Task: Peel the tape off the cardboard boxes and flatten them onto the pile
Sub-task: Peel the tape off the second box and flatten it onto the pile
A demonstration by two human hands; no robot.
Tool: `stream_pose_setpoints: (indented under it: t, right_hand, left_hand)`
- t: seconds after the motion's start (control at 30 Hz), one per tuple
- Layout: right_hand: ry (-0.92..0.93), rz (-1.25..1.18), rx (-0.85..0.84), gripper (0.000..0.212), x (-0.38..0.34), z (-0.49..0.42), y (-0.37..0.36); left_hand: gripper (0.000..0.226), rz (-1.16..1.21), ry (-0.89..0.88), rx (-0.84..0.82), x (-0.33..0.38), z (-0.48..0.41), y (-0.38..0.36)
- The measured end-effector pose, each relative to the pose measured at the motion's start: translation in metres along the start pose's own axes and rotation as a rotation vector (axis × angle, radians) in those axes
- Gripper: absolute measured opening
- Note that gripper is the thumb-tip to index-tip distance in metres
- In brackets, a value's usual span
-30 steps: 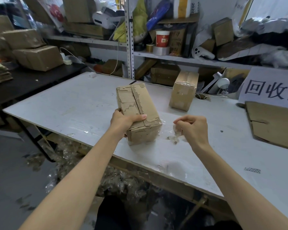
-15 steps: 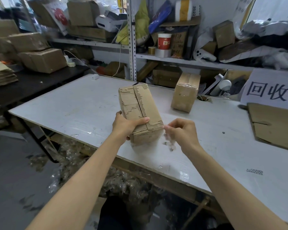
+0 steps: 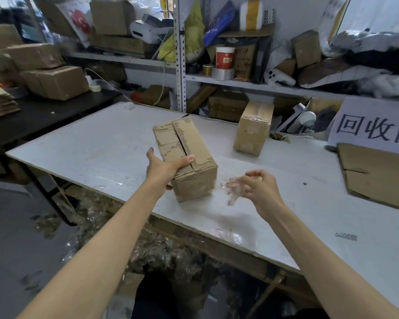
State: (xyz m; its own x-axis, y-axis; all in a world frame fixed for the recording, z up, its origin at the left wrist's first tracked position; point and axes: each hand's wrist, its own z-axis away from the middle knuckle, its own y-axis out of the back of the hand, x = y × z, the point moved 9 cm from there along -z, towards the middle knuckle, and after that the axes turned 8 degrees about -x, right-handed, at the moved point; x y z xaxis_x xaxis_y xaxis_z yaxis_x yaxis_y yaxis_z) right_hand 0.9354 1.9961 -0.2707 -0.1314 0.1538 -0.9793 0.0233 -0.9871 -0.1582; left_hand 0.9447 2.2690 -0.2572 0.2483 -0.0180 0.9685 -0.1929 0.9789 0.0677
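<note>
On the white table (image 3: 97, 155), flattened cardboard (image 3: 378, 173) lies at the right, the cardboard box (image 3: 195, 183) sits near the front edge gripped by the left hand (image 3: 165, 165), a taped second box (image 3: 253, 130) stands behind, and the right hand (image 3: 262, 188) clutches crumpled clear tape (image 3: 233, 188).

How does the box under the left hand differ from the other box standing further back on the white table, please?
The near box has a bare, scuffed top with its seam uncovered; the far box is wrapped in glossy clear tape. The left hand grips the near box, while the right hand holds crumpled tape; nothing touches the far box. Both are brown cardboard, unflattened, on the white table.
</note>
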Motion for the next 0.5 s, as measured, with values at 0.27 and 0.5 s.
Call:
stream_pose_setpoints:
  t: [0.27,0.5]
  right_hand:
    - [0.061,-0.084,-0.101,0.015,-0.011,-0.005,-0.022]
    - [0.104,-0.089,-0.187,0.009,-0.039,-0.003,-0.023]
  left_hand:
    - [0.108,-0.352,-0.285,-0.187,0.022,0.018,-0.031]
    - [0.047,-0.215,-0.424,0.015,0.041,0.017,-0.002]
